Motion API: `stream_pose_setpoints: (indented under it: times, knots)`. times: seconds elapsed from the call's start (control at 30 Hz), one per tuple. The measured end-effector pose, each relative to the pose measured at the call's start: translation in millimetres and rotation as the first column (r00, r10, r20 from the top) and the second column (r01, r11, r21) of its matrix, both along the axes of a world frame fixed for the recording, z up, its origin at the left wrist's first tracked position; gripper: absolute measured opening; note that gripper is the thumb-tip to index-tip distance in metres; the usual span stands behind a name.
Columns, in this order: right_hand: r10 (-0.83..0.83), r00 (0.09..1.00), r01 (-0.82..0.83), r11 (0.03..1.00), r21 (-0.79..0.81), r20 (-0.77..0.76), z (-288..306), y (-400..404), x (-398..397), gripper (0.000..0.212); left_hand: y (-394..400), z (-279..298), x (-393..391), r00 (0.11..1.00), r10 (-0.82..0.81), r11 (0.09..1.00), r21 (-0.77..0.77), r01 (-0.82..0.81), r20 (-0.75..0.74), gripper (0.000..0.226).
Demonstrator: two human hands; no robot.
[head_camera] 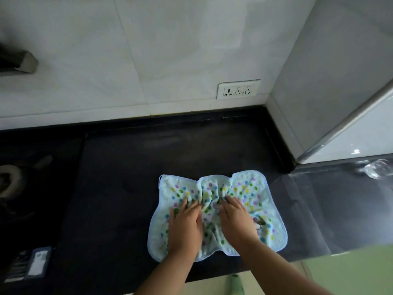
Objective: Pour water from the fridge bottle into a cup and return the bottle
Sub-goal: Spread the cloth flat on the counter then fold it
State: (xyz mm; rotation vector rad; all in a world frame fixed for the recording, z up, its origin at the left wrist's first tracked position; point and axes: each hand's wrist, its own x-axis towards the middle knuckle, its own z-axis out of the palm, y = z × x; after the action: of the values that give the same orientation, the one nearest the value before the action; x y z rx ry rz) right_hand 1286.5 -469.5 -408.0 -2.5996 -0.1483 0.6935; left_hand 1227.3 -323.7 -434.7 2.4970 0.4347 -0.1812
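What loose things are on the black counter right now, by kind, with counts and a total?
Towel, dotted, under both hands (left hand, right hand): 1
Glass, clear, far right: 1
Packet, near left edge: 1
Bottle: 0 in view
Total: 3

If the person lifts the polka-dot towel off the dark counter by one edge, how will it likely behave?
Probably floppy: the towel is already bunched into folds between the left hand and right hand, so it should drape and sag. It looks thin, so likely light. The counter looks smooth, so a push would probably slide or wrinkle it.
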Motion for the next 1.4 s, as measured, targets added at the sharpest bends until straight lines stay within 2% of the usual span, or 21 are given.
stream_pose_setpoints:
  times: [0.07,0.17,0.27,0.33,0.4,0.47,0.57,0.63,0.7,0.77,0.83,0.87,0.9,0.97,1.0,1.03,1.07,1.1,1.17,1.27,1.4]
  knots:
    - [0.018,0.997,-0.014,0.999,0.042,-0.079,12,3,0,0.035,-3,21,-5,0.987,0.139,0.977,-0.171,-0.124,0.076,0.032]
    - [0.002,0.996,0.012,0.987,0.158,-0.090,44,3,-5,0.024,-7,69,-9,0.954,0.293,0.808,-0.517,-0.284,-0.066,0.023]
    - [-0.089,0.996,0.094,0.935,0.342,-0.031,87,0,-2,0.028,-2,121,-6,0.957,0.285,0.747,-0.611,-0.262,-0.063,0.020]
    - [-0.126,0.992,0.122,0.894,0.431,-0.019,121,0,0,0.042,2,160,-5,0.970,0.245,0.764,-0.614,-0.198,-0.009,0.022]
    - [-0.099,0.995,0.079,0.885,0.458,0.019,154,-2,5,0.069,6,204,-1,0.974,0.212,0.781,-0.614,-0.119,0.080,0.025]
    - [-0.077,0.997,0.082,0.854,0.515,-0.030,191,-4,9,0.085,10,251,2,0.962,0.213,0.790,-0.609,-0.069,0.168,0.027]
    - [0.143,0.982,-0.040,0.801,0.597,-0.126,260,-7,6,0.054,18,319,0,0.940,0.216,0.754,-0.657,0.010,0.262,0.032]
    - [0.218,0.964,-0.067,0.756,0.652,-0.153,299,-9,-2,0.044,24,359,-4,0.919,0.185,0.760,-0.644,0.090,0.347,0.036]
    - [0.180,0.972,-0.009,0.677,0.736,-0.154,326,-9,-7,0.039,29,388,-7,0.893,0.155,0.759,-0.630,0.167,0.424,0.032]
    - [0.114,0.984,0.047,0.587,0.808,-0.140,351,-4,-13,0.032,37,407,-12,0.854,0.100,0.834,-0.511,0.208,0.510,0.018]
    - [0.084,0.994,0.012,0.533,0.846,-0.067,370,2,-18,0.026,51,410,-15,0.782,0.136,0.937,-0.335,0.098,0.609,0.018]
    - [0.072,0.997,-0.015,0.513,0.858,-0.025,379,4,-19,0.025,58,407,-17,0.747,0.210,0.946,-0.323,0.007,0.631,0.020]
    - [0.056,0.998,-0.032,0.492,0.870,0.005,389,6,-21,0.024,65,403,-21,0.737,0.305,0.923,-0.378,-0.074,0.602,0.022]
    - [0.037,0.999,-0.043,0.449,0.893,0.030,402,8,-23,0.024,73,392,-31,0.818,0.447,0.774,-0.615,-0.151,0.362,0.031]
    - [0.045,0.999,-0.042,0.425,0.904,0.025,405,9,-23,0.024,74,382,-36,0.880,0.424,0.701,-0.693,-0.167,0.216,0.035]
    - [0.061,0.998,-0.042,0.406,0.913,0.018,409,10,-25,0.025,73,374,-41,0.935,0.335,0.679,-0.719,-0.150,0.121,0.037]
    - [0.086,0.996,-0.048,0.397,0.917,0.015,411,10,-26,0.026,70,364,-45,0.974,0.208,0.706,-0.703,-0.086,0.089,0.039]
    - [0.112,0.994,-0.062,0.402,0.913,0.018,413,12,-27,0.028,66,357,-50,0.991,0.094,0.723,-0.691,-0.003,0.093,0.041]
    - [0.150,0.989,-0.074,0.413,0.908,0.012,413,16,-29,0.032,55,353,-53,0.990,0.011,0.650,-0.753,0.100,0.141,0.047]
    - [0.162,0.987,-0.057,0.383,0.922,-0.006,413,19,-30,0.034,48,360,-50,0.963,0.126,0.448,-0.880,0.161,0.240,0.049]
    - [0.173,0.985,-0.059,0.341,0.938,-0.001,414,17,-33,0.033,59,361,-43,0.908,0.316,0.310,-0.935,0.174,0.274,0.045]
